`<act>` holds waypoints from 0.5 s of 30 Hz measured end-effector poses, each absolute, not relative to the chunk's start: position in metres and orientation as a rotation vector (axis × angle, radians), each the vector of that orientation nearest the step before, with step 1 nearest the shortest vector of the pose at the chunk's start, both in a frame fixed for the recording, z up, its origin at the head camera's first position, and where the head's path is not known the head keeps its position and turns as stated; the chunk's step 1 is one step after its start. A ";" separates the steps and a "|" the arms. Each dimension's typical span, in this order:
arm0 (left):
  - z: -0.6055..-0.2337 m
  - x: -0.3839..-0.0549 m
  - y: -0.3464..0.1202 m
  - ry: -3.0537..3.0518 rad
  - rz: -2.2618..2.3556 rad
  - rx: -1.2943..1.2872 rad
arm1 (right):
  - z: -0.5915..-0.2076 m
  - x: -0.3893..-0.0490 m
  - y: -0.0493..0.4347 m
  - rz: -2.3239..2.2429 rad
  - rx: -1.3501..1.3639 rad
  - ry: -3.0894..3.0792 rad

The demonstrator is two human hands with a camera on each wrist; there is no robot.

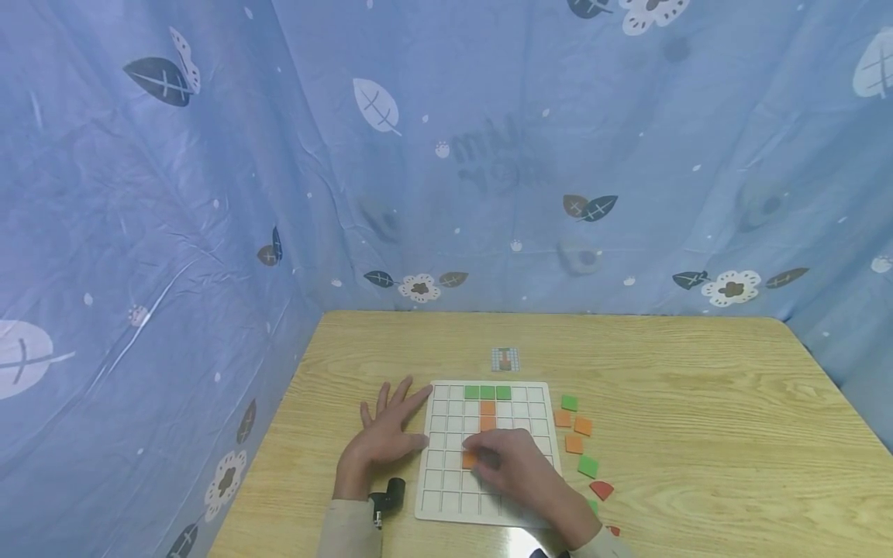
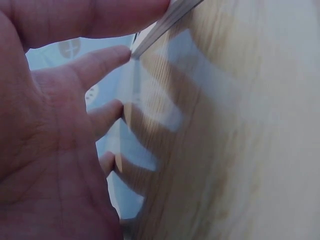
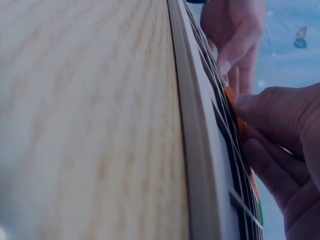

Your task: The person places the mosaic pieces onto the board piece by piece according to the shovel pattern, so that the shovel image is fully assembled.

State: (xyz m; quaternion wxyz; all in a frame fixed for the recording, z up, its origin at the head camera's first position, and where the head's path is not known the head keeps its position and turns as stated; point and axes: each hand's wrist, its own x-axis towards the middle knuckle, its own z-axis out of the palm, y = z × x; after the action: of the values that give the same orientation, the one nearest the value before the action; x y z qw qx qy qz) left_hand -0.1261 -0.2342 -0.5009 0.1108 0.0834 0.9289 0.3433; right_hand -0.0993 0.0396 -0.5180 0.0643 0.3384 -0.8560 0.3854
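Observation:
A white grid board (image 1: 439, 480) lies on the wooden table. Near its middle my right hand (image 1: 519, 469) pinches an orange square tile (image 1: 470, 460) between thumb and fingers; the right wrist view shows that orange tile (image 3: 234, 102) right at the board's surface. Three green tiles (image 1: 487, 392) sit side by side in the top row, and an orange strip of tiles (image 1: 487, 415) runs down below the middle one. My left hand (image 1: 382, 439) spreads its fingers beside the board, with thumb (image 2: 100, 17) and index fingertip at the left edge.
Loose orange tiles (image 1: 574, 444), green tiles (image 1: 588, 466) and a red wedge piece (image 1: 601, 490) lie right of the board. Behind it is a small patterned card (image 1: 505, 359). A black object (image 1: 391, 496) is beside the left wrist. A blue curtain (image 1: 488, 194) hangs around the table.

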 end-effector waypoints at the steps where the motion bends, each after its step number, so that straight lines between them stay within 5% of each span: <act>1: -0.501 -0.126 -0.234 2.729 1.007 0.245 | -0.519 -0.099 0.040 1.166 1.022 -2.581; 15: -0.501 -0.127 -0.234 2.729 1.006 0.245 | -0.519 -0.099 0.038 1.184 0.994 -2.598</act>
State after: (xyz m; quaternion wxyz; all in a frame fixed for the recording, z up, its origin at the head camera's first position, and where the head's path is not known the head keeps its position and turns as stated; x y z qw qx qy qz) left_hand -0.1268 -0.2335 -0.5010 0.1109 0.0833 0.9292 0.3426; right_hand -0.0990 0.0384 -0.5190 0.0592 0.3284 -0.8577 0.3911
